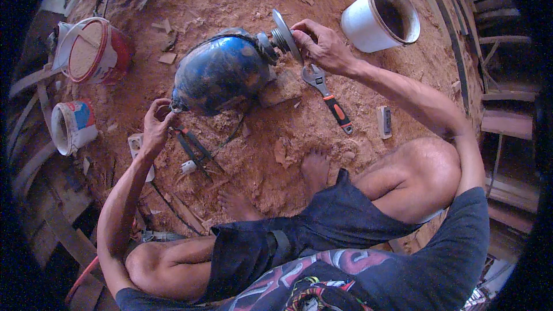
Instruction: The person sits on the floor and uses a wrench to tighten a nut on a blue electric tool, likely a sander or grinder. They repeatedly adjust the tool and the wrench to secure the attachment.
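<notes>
A scuffed blue rounded machine body [222,75], which looks like an electric motor, lies on its side on the ground. From its right end sticks a ridged metal shaft fitting that carries a round metal disc [286,35]. My right hand [325,47] grips the disc's right face with bent fingers and thumb. At the opposite end, my left hand [156,124] pinches the motor's narrow left tip; the exact part is hidden by the fingers. Below the disc lies an adjustable wrench [326,98] with an orange and black handle. Pliers [193,147] with dark handles rest beside my left hand.
A white bucket [360,26] stands at the far right. On the left are a red and white bucket [121,52] and a smaller tub [85,124]. A small pale block [384,122] lies right of the wrench. Wood shavings cover the ground; planks line both sides.
</notes>
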`<state>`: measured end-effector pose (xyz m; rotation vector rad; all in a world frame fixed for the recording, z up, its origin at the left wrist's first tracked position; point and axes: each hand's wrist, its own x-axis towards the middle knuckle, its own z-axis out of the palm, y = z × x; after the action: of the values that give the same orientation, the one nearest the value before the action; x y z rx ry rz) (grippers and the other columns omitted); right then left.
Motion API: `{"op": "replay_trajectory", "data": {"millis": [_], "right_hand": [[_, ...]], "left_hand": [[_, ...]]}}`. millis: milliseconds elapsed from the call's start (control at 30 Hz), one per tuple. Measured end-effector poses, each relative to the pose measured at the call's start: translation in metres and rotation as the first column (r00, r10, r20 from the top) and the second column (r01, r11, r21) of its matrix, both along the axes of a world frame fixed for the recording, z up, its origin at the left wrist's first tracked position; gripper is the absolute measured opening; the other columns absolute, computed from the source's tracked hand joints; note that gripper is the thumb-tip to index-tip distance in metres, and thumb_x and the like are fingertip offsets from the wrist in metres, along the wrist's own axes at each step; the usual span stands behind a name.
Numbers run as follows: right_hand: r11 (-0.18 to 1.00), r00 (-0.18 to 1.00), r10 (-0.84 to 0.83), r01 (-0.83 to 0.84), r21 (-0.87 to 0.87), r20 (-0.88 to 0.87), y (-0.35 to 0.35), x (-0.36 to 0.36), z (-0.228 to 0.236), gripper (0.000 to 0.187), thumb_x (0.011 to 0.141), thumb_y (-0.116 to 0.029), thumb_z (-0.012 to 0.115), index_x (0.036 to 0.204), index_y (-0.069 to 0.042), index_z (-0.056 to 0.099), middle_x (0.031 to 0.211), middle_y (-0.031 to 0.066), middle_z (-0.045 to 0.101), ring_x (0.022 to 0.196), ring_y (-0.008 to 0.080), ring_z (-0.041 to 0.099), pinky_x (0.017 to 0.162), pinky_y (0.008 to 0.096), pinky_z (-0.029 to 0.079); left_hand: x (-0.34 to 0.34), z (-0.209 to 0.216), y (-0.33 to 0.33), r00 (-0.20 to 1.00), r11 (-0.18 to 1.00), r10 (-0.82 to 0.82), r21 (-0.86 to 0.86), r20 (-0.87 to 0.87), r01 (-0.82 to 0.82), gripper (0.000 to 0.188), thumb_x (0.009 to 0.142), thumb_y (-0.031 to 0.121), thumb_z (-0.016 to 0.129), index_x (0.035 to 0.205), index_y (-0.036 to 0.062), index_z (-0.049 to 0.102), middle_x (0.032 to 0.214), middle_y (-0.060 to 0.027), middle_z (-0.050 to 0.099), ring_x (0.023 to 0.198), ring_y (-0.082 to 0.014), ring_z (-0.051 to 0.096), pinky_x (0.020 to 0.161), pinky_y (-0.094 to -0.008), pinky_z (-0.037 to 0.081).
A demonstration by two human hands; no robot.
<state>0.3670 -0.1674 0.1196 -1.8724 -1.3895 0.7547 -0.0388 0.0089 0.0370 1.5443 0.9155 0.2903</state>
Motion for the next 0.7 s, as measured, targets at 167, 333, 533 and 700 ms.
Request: {"op": "replay_trajectory", "data": {"millis": [167,333,533,700], "right_hand": [[0.999,0.998,0.021,-0.022,-0.023,-0.053,0.002,0.003,-0.002,0.031,0.099,-0.029,0.046,0.109,-0.001,0.055,0.084,0.0061,0.063,0.07,0.0113,0.059,0.063,0.0281,0.048],[0.998,0.972,-0.051,0.038,-0.057,-0.231,0.005,0.005,-0.01,0.033,0.096,-0.034,0.05,0.106,-0.004,0.059,0.087,0.009,0.066,0.072,0.0164,0.064,0.067,0.0333,0.051],[1.0,0.979,0.018,-0.018,0.004,-0.201,0.005,0.005,-0.014,0.027,0.099,-0.025,0.047,0.112,-0.002,0.054,0.083,0.0031,0.061,0.065,0.0071,0.055,0.055,0.0231,0.046],[0.999,0.975,-0.027,0.021,-0.03,-0.22,0.002,0.007,-0.009,0.032,0.095,-0.032,0.053,0.107,-0.003,0.059,0.087,0.0077,0.066,0.073,0.0142,0.064,0.065,0.0303,0.051]], "left_hand": [[-0.001,0.003,0.004,0.998,0.997,-0.05,0.056,-0.024,0.051,0.019,0.093,0.018,0.056,0.102,0.0019,0.056,0.085,-0.0034,0.063,0.072,-0.0106,0.059,0.063,-0.0273,0.049],[-0.017,-0.008,0.021,0.971,0.977,-0.155,-0.174,-0.184,0.123,0.05,0.098,0.048,0.039,0.101,0.0018,0.058,0.079,-0.0033,0.06,0.066,-0.0106,0.057,0.059,-0.0269,0.046],[-0.005,-0.005,0.014,0.987,0.973,-0.016,-0.228,-0.16,-0.022,0.059,0.097,0.055,0.034,0.105,0.0017,0.058,0.079,-0.0047,0.061,0.065,-0.0116,0.057,0.058,-0.0271,0.047],[-0.008,-0.014,0.011,0.99,0.979,0.043,-0.193,-0.133,-0.069,0.055,0.097,0.052,0.037,0.105,0.0014,0.058,0.08,-0.0055,0.062,0.066,-0.0126,0.058,0.059,-0.0271,0.048]]}}
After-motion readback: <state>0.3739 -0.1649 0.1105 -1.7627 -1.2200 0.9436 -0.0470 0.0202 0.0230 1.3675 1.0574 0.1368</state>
